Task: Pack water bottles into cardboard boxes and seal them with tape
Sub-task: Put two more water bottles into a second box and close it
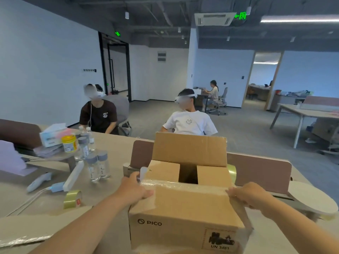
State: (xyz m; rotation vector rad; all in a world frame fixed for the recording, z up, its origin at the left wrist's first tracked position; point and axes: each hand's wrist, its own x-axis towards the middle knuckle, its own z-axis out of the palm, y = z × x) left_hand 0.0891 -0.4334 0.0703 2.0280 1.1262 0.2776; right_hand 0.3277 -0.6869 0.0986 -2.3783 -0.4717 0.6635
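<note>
The cardboard box [183, 213] marked PICO stands in front of me, its far flap upright and both side flaps folded in. Its near flap lies folded down, with crumpled clear tape along its edge. My left hand [134, 187] presses on the flap's left corner with its fingers flat. My right hand [251, 195] curls its fingers over the right corner and pinches a clear tape strip [244, 222] that runs down the box's right side. Several water bottles [98, 168] stand on the table to the left. A tape roll [73, 198] lies near my left forearm.
A white controller [39, 181], a long white device with a cable, a tissue box [53, 134] and a yellow tub [68, 143] crowd the table's left side. Another tape roll [232, 171] sits behind the box's right corner. A low divider [260, 171] runs behind the box. Two people sit beyond.
</note>
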